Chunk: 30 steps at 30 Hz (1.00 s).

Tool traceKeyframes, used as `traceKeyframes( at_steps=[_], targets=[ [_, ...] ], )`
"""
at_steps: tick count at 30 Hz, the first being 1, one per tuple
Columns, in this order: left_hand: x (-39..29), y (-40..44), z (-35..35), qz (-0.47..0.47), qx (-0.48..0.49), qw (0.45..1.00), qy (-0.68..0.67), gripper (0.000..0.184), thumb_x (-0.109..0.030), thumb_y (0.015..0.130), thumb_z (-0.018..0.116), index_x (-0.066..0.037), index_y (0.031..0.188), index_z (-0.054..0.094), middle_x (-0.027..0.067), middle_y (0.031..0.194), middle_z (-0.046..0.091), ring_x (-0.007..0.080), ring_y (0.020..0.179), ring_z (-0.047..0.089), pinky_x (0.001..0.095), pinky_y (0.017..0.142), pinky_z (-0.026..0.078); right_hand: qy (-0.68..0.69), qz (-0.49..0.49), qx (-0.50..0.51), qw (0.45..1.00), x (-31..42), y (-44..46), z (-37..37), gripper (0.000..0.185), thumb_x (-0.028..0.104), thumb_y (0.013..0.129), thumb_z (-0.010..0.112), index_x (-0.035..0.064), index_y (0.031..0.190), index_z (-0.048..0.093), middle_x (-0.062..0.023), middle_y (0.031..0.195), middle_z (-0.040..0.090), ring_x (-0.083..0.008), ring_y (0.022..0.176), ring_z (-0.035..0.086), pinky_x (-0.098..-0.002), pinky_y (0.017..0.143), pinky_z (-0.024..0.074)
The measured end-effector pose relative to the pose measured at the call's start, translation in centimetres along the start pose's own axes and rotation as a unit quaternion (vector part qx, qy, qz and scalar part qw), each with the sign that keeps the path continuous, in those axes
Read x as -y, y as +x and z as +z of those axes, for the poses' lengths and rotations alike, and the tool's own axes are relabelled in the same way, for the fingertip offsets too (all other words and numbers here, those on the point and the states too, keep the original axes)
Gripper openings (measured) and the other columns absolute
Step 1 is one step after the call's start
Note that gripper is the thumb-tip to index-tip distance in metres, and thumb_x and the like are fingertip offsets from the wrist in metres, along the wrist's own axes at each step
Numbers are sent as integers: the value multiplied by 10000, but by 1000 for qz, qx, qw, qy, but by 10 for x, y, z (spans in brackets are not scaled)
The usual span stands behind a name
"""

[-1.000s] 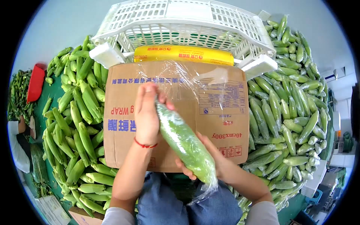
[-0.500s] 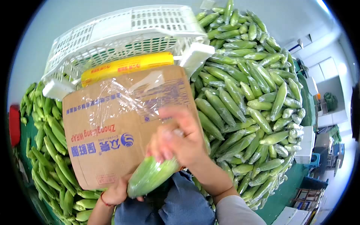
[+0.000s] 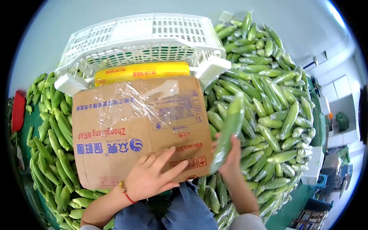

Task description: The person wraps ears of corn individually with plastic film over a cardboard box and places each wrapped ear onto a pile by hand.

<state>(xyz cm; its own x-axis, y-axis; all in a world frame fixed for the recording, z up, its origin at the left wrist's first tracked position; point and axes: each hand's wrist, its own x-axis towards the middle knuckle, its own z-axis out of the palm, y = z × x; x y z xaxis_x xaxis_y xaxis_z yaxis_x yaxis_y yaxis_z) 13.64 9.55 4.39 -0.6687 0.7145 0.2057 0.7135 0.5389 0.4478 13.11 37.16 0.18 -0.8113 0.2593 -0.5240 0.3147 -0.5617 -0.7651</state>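
Note:
My right hand [image 3: 230,158] is closed around a green ear of corn in its husk [image 3: 229,132], wrapped in shiny clear film. It holds the ear upright and slightly tilted, just off the right edge of a cardboard box [image 3: 111,163]. Over the box's lower edge lies my left hand [image 3: 153,174], fingers spread and nothing in it. A strip of clear film [image 3: 126,101] lies crumpled across the box top. Behind the box, a yellow roll of cling film [image 3: 142,71] sits on a white bar.
A white plastic crate [image 3: 145,50] stands behind the roll. To the right rises a large heap of film-wrapped corn [image 3: 268,115]. Unwrapped corn [image 3: 57,153] is piled on the left, with a red container [image 3: 18,111] beyond it.
My right hand has carried the wrapped corn from above my lap to the right, beside the heap. My left hand has let go of the ear and spread over the box.

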Motion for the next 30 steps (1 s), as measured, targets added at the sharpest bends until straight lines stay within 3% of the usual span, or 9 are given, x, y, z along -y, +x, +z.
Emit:
traceKeyframes(
  at_steps=[4, 7, 10, 13, 17, 20, 21, 24, 30],
  targets=[
    [25, -57, 6, -88, 4, 996, 17, 590, -307, 796, 724, -148, 1335, 544, 199, 1372, 453, 375, 1192, 509, 464, 991, 417, -264, -225, -133, 928, 105, 123, -67, 433, 286, 916, 584, 45, 1257, 468, -174, 1124, 573, -262, 937, 565, -422, 781, 492],
    [46, -91, 2, -189, -43, 977, 89, 586, -212, 789, 738, -119, 1332, 537, 208, 1411, 420, 391, 1259, 465, 457, 1021, 405, -495, -459, -264, 689, 148, 151, -63, 595, 212, 950, 581, 27, 1465, 348, -217, 1435, 408, -314, 1297, 430, -420, 1055, 387],
    [88, -111, 11, -310, -178, 932, 63, 576, -186, 794, 734, -106, 1329, 534, 211, 1427, 401, 381, 1250, 472, 437, 1022, 408, -463, -345, 66, 814, 68, 88, 4, 537, 108, 892, 614, 18, 1397, 454, -131, 1493, 392, -263, 1376, 362, -393, 1096, 356],
    [132, -92, -8, -305, -195, 928, 92, 506, -101, 801, 713, -79, 1281, 555, 184, 1345, 492, 358, 1194, 518, 415, 1001, 417, -656, -383, 277, 588, -10, 43, 71, 520, 165, 802, 724, 84, 1290, 563, -147, 1382, 509, -351, 1327, 421, -430, 1115, 320],
    [187, -75, -20, -136, -189, 966, 116, 265, -30, 789, 692, -61, 1040, 613, 117, 1042, 659, 318, 1013, 627, 417, 880, 480, -614, -500, 227, 567, -38, 83, 86, 99, 105, 826, 692, 45, 898, 660, -131, 1104, 663, -331, 1176, 544, -428, 949, 423],
    [175, -95, -35, -211, -277, 933, 86, 137, -8, 792, 657, -73, 891, 587, 89, 898, 665, 302, 872, 659, 402, 742, 519, -566, -395, 180, 701, -35, 71, 58, 63, 49, 862, 644, 39, 923, 631, -120, 951, 636, -258, 947, 597, -366, 875, 461],
    [168, -112, -41, -179, -292, 935, 92, 132, -16, 777, 630, -71, 878, 564, 92, 861, 633, 315, 796, 631, 399, 668, 507, -462, -277, 100, 836, -31, 50, 53, 57, 19, 864, 617, 24, 920, 607, -85, 900, 578, -222, 888, 571, -350, 855, 454],
    [126, -163, -45, -85, -236, 966, 69, 131, -60, 747, 583, -61, 873, 545, 102, 787, 554, 319, 697, 574, 411, 624, 495, -550, -407, 189, 704, -14, 16, 9, 26, 31, 865, 555, 33, 840, 560, -102, 814, 462, -250, 793, 460, -324, 741, 381],
    [23, -254, 17, -135, -198, 971, 24, 141, -99, 807, 590, -30, 929, 605, 157, 1021, 655, 326, 999, 656, 395, 818, 562, -564, -206, 248, 760, -37, -38, -48, 76, 68, 944, 517, 12, 893, 509, -85, 861, 491, -182, 771, 542, -295, 727, 442]
  ],
)
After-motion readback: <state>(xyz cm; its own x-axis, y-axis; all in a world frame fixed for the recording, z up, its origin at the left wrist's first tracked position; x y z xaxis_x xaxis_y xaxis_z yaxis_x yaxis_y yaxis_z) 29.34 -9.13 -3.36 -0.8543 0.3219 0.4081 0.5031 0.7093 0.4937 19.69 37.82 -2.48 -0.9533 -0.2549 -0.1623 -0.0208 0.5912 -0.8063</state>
